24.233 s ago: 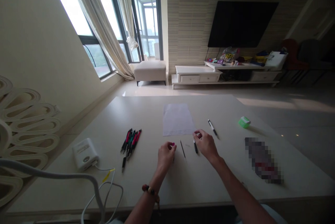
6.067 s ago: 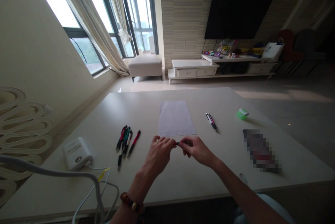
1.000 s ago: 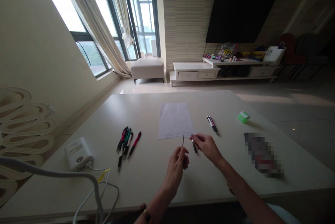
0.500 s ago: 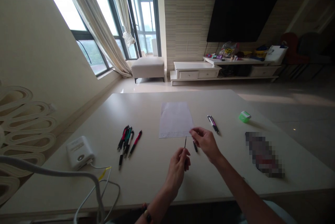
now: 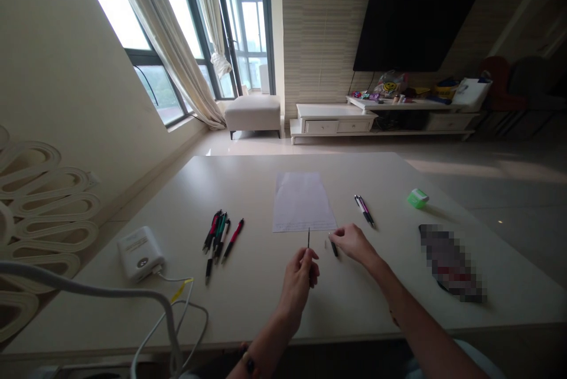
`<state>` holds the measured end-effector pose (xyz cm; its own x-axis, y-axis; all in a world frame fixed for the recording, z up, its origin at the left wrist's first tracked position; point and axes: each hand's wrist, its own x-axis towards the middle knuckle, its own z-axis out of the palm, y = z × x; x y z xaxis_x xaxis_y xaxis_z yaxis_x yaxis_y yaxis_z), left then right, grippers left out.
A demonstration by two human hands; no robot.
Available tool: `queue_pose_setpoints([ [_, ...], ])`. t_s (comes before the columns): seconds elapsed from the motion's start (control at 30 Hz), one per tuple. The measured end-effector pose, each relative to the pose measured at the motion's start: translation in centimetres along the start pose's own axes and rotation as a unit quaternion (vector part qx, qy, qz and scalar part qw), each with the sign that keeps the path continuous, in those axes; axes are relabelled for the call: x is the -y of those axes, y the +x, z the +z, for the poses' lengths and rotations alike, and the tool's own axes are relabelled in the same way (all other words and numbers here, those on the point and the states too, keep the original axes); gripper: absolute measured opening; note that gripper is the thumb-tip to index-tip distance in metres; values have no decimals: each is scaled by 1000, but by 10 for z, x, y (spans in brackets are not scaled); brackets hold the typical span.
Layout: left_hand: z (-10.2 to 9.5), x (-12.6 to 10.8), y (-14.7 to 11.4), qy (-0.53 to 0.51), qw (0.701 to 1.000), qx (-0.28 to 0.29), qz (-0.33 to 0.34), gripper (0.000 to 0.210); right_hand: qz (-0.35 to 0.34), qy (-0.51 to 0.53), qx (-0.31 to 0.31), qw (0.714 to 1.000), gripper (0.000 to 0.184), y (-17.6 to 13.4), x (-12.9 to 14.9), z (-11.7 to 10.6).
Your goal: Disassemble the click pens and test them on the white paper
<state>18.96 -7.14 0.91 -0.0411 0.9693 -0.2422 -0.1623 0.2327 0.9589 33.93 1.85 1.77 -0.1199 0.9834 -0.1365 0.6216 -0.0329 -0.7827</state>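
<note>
My left hand (image 5: 302,275) is closed around a thin dark pen refill (image 5: 309,238), which points up and away from me. To its right, my right hand (image 5: 352,242) is low over the table, thumb and forefinger pinched together. Those fingertips are at the far end of a black pen barrel (image 5: 335,249) lying on the table; I cannot make out what is between them. Just left of the barrel is a tiny pale piece that looks like a spring (image 5: 326,244). A sheet of white paper (image 5: 303,202) lies beyond both hands.
Several pens (image 5: 218,237) lie in a group at the left, and a pair of pens (image 5: 364,211) at the right. A white power box (image 5: 140,254) with a cable stands far left. A green-and-white container (image 5: 417,198) and a blurred-out pouch-like item (image 5: 452,264) are at right.
My right hand has moved away from the refill's tip, down and right to the black barrel. The tiny pale piece now shows on the table. My left hand still holds the refill.
</note>
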Motion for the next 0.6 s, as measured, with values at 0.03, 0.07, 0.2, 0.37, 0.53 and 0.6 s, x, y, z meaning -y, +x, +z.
queue_pose_setpoints([
  [0.03, 0, 0, 0, -4, 1000, 0, -4, 45, -10, 36, 3, 999, 27, -3, 4, -2],
  [0.07, 1, 1, 0, -7, 1000, 1, -7, 44, -23, 74, 18, 997, 30, -7, 8, -2],
  [0.2, 4, 3, 2, -14, 1000, 7, -11, 48, -76, 187, 134, 970, 34, -24, 24, 9],
  [0.37, 5, 10, 6, -27, 1000, 10, -12, 50, -87, 262, 59, 959, 34, -20, 29, 16],
  [0.53, -3, 14, 11, -51, 998, -18, -6, 51, -44, 196, -11, 980, 29, -2, 14, 3],
  [0.6, -7, 13, 13, -70, 997, -39, -12, 53, -18, 88, 0, 996, 24, -1, 8, 5],
])
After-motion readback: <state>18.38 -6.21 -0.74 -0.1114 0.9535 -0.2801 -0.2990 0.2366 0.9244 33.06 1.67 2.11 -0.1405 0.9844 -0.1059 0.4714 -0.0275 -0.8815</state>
